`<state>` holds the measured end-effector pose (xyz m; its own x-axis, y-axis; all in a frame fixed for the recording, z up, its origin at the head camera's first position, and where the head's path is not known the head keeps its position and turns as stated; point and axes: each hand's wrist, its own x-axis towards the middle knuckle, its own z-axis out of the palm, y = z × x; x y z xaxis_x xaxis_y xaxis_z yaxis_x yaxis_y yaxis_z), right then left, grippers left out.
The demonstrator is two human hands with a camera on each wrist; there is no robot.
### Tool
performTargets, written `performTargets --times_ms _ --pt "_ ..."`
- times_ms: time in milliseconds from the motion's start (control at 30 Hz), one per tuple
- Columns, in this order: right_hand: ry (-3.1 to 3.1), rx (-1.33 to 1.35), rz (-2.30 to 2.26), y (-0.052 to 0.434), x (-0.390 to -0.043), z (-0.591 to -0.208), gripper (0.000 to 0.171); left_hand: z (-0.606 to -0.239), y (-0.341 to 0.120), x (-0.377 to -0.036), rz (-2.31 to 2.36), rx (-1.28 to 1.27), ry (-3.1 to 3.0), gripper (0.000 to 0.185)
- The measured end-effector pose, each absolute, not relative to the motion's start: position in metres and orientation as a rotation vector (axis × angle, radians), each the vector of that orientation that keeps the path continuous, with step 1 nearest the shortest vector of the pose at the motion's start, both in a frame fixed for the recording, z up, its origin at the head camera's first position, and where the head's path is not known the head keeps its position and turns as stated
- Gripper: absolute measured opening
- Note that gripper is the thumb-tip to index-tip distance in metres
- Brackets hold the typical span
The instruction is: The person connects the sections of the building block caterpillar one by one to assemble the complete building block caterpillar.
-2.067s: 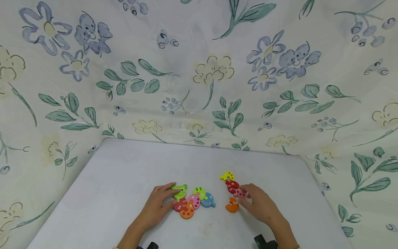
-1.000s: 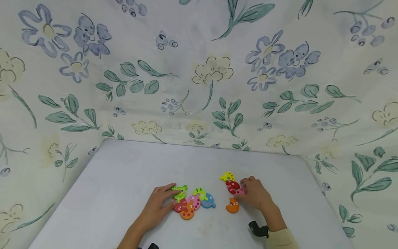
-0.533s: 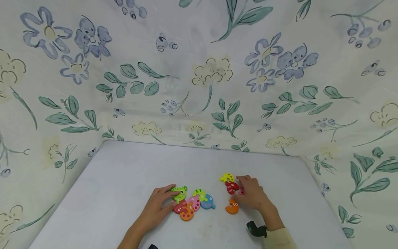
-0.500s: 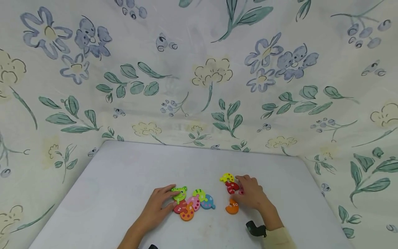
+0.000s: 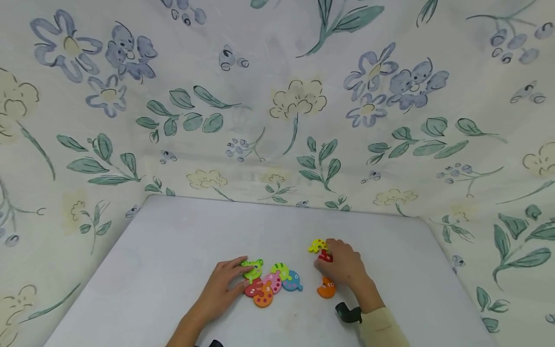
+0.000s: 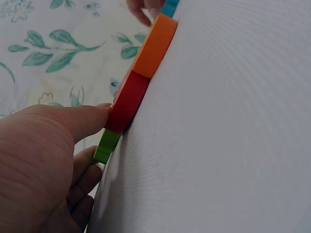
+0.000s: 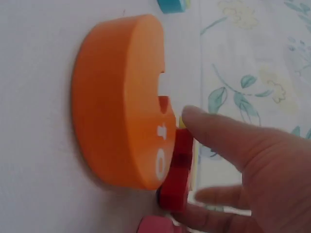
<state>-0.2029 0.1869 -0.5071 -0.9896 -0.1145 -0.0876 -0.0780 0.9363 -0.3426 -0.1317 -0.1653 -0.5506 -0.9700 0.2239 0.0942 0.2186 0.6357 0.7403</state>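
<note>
Joined wooden number pieces lie on the white table point(image 5: 173, 241): a green frog head point(image 5: 253, 268), a red piece point(image 5: 251, 288), an orange one point(image 5: 263, 298), then pink, green and blue point(image 5: 293, 283). My left hand point(image 5: 240, 275) rests flat on them, fingers on the frog head and thumb against the red piece's edge point(image 6: 127, 104). To the right lie a yellow piece point(image 5: 317, 245), a second red piece point(image 5: 325, 257) and an orange "10" piece point(image 5: 326, 289). My right hand point(image 5: 331, 251) pinches that red piece point(image 7: 177, 170) between thumb and fingers, just behind the orange "10" point(image 7: 121, 102).
Flower-printed cloth point(image 5: 277, 120) hangs behind the table and down both sides. A small pink piece point(image 7: 158, 225) lies under my right hand. A black wrist mount point(image 5: 344, 312) sits on my right forearm.
My right hand has crept forward and left over the red piece toward the yellow one, and the pink piece is now covered in the head view. My left hand has stayed put.
</note>
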Motion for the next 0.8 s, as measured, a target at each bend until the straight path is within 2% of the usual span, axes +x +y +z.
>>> performTargets --times_ms 100,200,300,500,800 --pt "2.975 -0.059 -0.517 0.188 -0.204 -0.505 0.077 -0.551 -0.166 -0.132 1.279 0.382 2.835 0.040" --pt "2.960 -0.003 -0.526 0.191 -0.204 -0.503 0.073 -0.551 -0.166 -0.132 1.278 0.382 2.834 0.040" --pt "2.941 0.014 -0.592 0.196 -0.203 -0.503 0.060 -0.551 -0.166 -0.131 1.277 0.376 2.830 0.040" --pt "2.917 -0.024 -0.742 0.208 -0.203 -0.505 0.019 -0.550 -0.165 -0.131 1.290 0.380 2.827 0.040" --pt "2.808 -0.076 -0.904 0.214 -0.200 -0.503 0.009 -0.552 -0.165 -0.132 1.269 0.379 2.848 0.040"
